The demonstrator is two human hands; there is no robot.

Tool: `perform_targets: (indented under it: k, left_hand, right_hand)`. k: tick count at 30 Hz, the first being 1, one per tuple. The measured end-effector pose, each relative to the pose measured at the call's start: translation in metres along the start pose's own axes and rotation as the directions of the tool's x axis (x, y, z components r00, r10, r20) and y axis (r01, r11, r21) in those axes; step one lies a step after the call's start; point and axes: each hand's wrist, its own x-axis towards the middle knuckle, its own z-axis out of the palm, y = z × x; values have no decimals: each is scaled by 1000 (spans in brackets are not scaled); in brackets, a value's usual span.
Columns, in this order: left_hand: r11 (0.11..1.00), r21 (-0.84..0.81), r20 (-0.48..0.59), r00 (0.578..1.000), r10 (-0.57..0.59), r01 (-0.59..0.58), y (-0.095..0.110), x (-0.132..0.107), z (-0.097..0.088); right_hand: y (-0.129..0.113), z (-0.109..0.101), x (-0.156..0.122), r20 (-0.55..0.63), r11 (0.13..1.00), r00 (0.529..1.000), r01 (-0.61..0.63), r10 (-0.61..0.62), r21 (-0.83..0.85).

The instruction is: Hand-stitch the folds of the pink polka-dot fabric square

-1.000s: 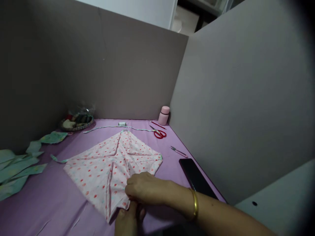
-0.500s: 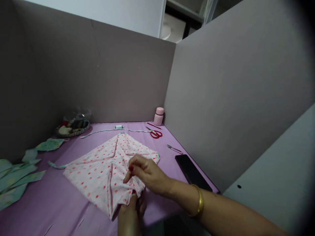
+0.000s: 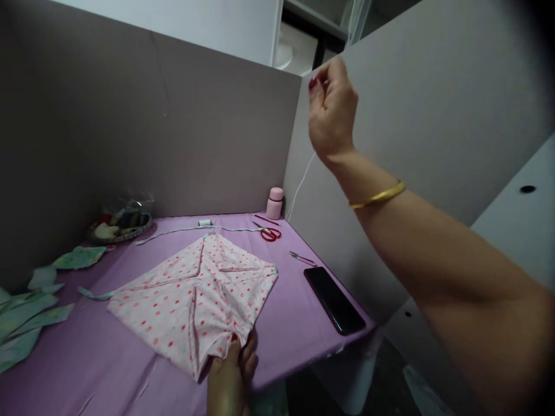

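A white cloth with red dots lies spread on the purple-covered table, gathered near its front edge. There my left hand pinches the bunched edge, thumb on top and fingers underneath. My right hand is raised high above the table, against the grey partition, with fingertips pressed together. A thin white thread runs down in a loose curve from behind the right wrist. Any needle in the fingertips is too small to see. A green fabric tie sticks out from the cloth's left corner.
Red-handled scissors, thread snips, a white spool and a pink bottle are at the back. A black phone lies at the right edge. Green fabric scraps and a basket occupy the left.
My right hand has risen from just above the cloth to high on the right, with thread now visible below it. My left hand keeps its hold on the cloth.
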Motion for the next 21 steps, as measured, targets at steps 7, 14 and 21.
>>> perform_targets:
  k: [7, 14, 21]
  left_hand:
    - [1000, 0, -16, 999, -30, 30, 1, 0, 0]
    - [997, -4, -18, 997, -77, 77, 4, 0, 2]
    - [994, -15, -4, 994, -108, 108, 2, 7, -3]
  right_hand:
    - [19, 15, 44, -30, 950, 1000, -5, -4, -313]
    - [48, 27, 63, -121, 956, 993, -46, 11, -291]
    - [79, 25, 78, -204, 983, 979, -52, 14, -179]
